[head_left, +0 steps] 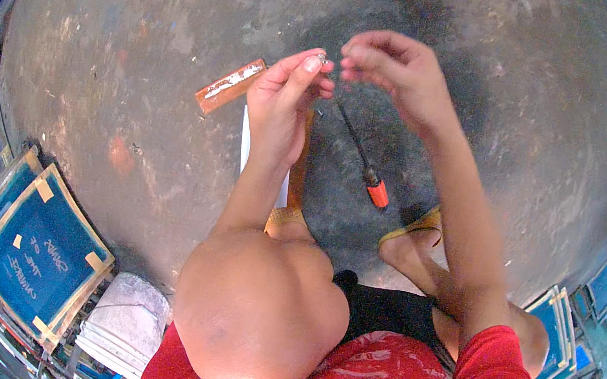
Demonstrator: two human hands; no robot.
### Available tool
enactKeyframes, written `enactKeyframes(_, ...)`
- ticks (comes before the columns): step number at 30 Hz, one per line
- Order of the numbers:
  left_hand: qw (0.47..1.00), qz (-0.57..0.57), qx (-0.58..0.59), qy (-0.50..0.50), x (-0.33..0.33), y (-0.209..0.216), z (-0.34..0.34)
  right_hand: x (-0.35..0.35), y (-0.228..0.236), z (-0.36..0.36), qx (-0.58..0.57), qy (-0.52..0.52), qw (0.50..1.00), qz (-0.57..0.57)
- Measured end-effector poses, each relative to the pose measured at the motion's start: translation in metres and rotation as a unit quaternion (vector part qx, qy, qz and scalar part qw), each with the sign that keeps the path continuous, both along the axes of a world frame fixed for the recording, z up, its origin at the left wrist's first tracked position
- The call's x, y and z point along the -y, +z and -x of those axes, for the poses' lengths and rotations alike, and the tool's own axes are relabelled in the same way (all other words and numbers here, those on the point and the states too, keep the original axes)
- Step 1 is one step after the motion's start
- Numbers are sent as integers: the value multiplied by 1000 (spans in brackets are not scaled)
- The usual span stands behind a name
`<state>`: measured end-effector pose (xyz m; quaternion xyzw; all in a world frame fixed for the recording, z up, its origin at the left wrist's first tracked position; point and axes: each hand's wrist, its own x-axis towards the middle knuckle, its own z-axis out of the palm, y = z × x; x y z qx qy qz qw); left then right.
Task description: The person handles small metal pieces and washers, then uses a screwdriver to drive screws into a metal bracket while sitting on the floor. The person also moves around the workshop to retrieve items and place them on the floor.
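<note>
My left hand [286,96] is raised over the floor, its thumb and forefinger pinching a small, shiny metal piece [323,58] too small to name. Just to its right hovers my right hand [395,65], apart from the left, with slightly blurred fingertips drawn together; whatever they hold, if anything, cannot be made out. Below the hands a screwdriver [376,192] lies on the floor, with a red-orange and black handle and a long dark shaft. Beside my left hand rests a brown bar-shaped block [229,86] with white smears. My left forearm partly hides a white flat strip [246,137].
Blue screen-printing frames [43,251] edged with tape lean at the lower left, beside a white stained bucket [127,312]. More frames [555,332] stand at the lower right. My knees and yellow sandals [416,227] are close beneath my arms on the stained floor [146,30].
</note>
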<state>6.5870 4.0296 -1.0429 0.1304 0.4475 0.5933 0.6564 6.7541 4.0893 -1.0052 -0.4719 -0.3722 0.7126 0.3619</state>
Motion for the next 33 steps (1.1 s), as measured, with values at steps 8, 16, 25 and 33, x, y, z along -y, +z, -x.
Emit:
enactKeyframes(8, 994, -63, -88, 23, -8, 26, -8, 21, 16, 18, -20, -52, 998, -39)
enactKeyframes(16, 956, -144, -248, 65, -4, 33, -10, 31, 28, 35, 32, -99, 992, -78)
enactKeyframes(25, 894, -183, -404, 63, 1, 47, 0, 28, 35, 30, -17, -52, 998, -22)
enactKeyframes(33, 878, -208, -429, 34, 3, 46, 3, 34, 40, 28, -16, -54, 998, 27)
